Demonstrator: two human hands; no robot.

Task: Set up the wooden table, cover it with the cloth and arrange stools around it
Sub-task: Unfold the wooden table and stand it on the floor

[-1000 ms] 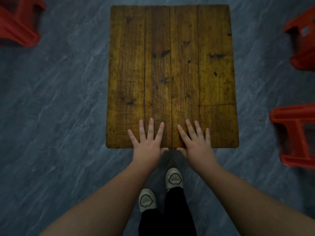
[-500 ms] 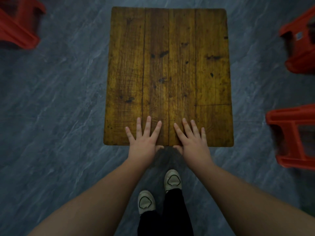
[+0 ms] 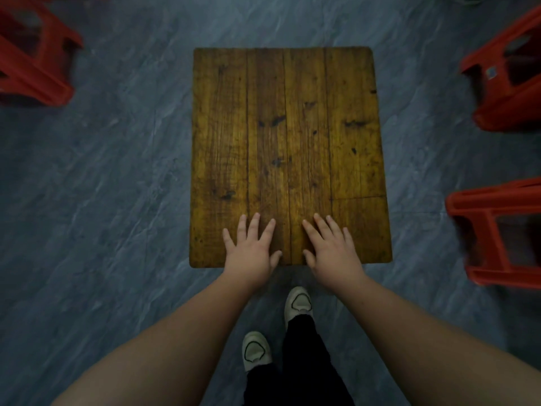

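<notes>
A red left stool (image 3: 32,63) stands on the grey floor (image 3: 117,200), well off the table's far left corner and partly cut by the frame. The left hand (image 3: 251,254) lies palm down on the table (image 3: 289,127) at its near short edge. Its fingers (image 3: 254,227) are straight and spread, holding nothing.

The table stands directly ahead of the person, its top bare wood. Its long axis runs straight away from the body, so the planks point forward from the fingertips.

The right hand (image 3: 333,254) lies just beside the left, also flat on the near edge, with fingers (image 3: 322,227) straight and gripping nothing. Both hands are equally close to the table.

Off the table's right side stand the upper right stool (image 3: 509,74), level with its far end, and the lower right stool (image 3: 497,230), level with its near end. Both are apart from the table. The cloth is not in view.

Setting the table in place looks done. Covering it would likely come next, and the cloth must first be found somewhere away from the table.
</notes>
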